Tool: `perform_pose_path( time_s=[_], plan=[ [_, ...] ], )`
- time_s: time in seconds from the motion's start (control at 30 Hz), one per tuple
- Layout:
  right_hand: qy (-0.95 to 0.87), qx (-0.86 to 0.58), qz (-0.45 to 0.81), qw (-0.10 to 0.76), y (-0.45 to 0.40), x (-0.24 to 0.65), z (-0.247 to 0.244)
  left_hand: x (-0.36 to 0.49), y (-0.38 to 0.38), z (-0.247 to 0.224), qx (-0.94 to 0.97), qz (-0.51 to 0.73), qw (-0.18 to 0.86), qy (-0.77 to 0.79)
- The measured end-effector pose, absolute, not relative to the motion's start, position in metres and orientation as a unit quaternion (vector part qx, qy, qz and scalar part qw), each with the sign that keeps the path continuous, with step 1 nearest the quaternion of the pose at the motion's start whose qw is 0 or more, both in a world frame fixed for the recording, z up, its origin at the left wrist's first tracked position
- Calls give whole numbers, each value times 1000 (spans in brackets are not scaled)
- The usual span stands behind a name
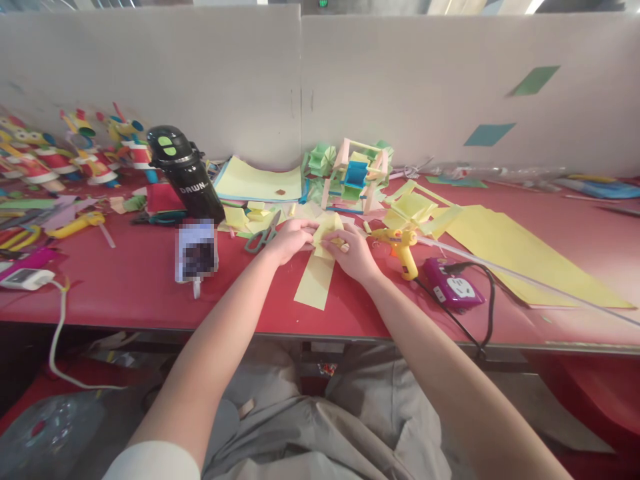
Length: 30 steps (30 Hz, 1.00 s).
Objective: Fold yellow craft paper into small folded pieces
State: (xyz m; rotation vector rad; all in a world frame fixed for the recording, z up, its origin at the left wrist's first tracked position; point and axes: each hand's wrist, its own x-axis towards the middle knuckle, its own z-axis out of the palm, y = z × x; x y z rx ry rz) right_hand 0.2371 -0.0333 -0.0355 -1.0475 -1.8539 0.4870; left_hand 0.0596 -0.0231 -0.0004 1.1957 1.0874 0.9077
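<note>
A pale yellow paper strip lies on the red table in front of me, its upper part between my two hands. From the left, my left hand has its curled fingers pressed on the edge of the strip. My right hand pinches the strip from the other side, fingers bent over it. A folded-up piece of yellow paper shows between the fingertips, partly hidden by them. Beside my left hand are green-handled scissors. Just right of my right hand stands a yellow glue gun.
A paper Ferris wheel model stands behind my hands. A black bottle and a blurred-out item are at left. On the right lie a purple power socket with a black cord and yellow paper sheets. Paper figures crowd the far left.
</note>
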Motion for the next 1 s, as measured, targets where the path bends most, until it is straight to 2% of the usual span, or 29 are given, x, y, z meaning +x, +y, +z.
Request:
perform_pose_path(
  time_s=[0.57, 0.83, 1.0],
  plan=[
    [-732, -452, 170, 480, -35, 238, -36, 63, -25, -3, 537, 383, 595, 460],
    [-742, -478, 135, 451, -37, 239, -34, 63, -20, -9, 550, 412, 547, 477],
    [-734, -443, 105, 504, -41, 237, -29, 62, -16, -15, 564, 447, 501, 481]
  ],
)
